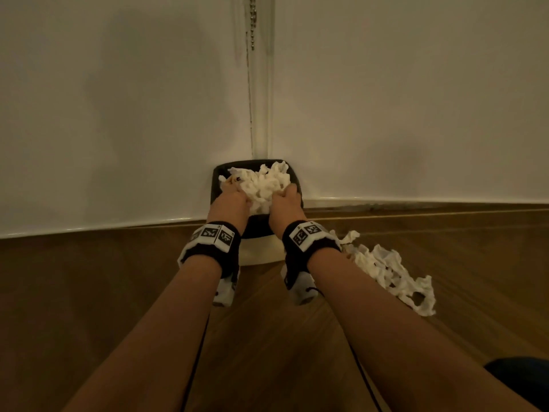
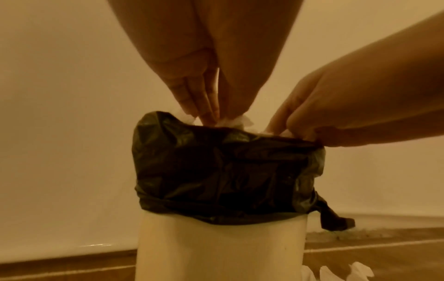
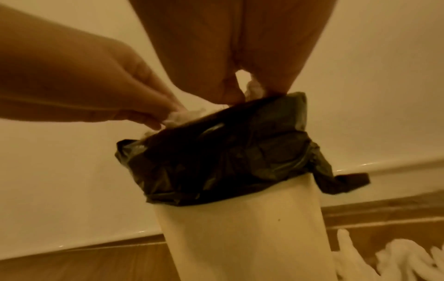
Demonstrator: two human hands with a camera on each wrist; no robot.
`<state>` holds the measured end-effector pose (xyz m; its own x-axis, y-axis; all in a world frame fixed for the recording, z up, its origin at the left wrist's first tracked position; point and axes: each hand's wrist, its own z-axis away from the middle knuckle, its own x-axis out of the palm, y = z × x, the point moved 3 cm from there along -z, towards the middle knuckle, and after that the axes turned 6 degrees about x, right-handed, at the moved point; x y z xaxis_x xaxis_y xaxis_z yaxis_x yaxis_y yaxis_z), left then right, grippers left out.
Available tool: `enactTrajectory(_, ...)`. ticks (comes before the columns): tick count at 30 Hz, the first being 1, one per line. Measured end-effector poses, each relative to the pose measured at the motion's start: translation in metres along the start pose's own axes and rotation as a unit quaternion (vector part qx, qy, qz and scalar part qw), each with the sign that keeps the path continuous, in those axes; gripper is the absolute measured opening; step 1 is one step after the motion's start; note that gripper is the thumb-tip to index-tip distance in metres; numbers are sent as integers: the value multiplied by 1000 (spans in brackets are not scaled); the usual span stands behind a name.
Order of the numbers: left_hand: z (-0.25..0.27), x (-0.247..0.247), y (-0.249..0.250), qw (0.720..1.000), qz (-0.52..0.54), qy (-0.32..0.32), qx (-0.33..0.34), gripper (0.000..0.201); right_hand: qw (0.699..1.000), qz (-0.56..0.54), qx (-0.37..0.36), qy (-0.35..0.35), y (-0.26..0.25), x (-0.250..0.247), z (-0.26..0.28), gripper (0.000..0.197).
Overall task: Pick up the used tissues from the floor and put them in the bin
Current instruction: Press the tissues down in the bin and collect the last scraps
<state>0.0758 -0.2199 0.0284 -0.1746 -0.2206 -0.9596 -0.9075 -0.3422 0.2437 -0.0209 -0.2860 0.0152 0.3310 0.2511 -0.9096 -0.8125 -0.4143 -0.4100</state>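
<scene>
A white bin with a black liner stands in the corner of the room. A big wad of crumpled white tissues fills its mouth. My left hand grips the wad from the left and my right hand from the right, both just over the rim. In the left wrist view the left hand points down with tissue at its fingertips. In the right wrist view the right hand pinches tissue at the rim. More used tissues lie in a strip on the floor right of the bin.
White walls meet behind the bin, and a bead chain hangs in the corner. The wooden floor stretches to the left and in front. A dark shape sits at the lower right edge.
</scene>
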Motion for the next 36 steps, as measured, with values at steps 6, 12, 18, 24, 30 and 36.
enactTrajectory(6, -7, 14, 6, 996, 28, -79, -18, 39, 989, 108, -42, -94, -12, 11, -6, 42)
enactTrajectory(12, -7, 23, -2, 986, -30, -161, 28, 57, 979, 148, -64, -124, -12, 11, -13, 43)
enactTrajectory(18, -12, 31, -1, 978, 27, -199, -65, 54, 968, 190, -87, -139, -8, 14, -12, 43)
enactTrajectory(24, -10, 19, 6, 995, -14, -82, -52, 46, 989, 105, -102, -21, 6, 2, -10, 36)
enactTrajectory(30, -3, -2, 32, 987, 62, 149, -10, 26, 991, -41, -97, 84, 39, -31, -1, 32)
enactTrajectory(36, 5, -1, 107, 957, 113, 217, 153, 22, 983, -136, -7, 124, 98, -46, 9, 31)
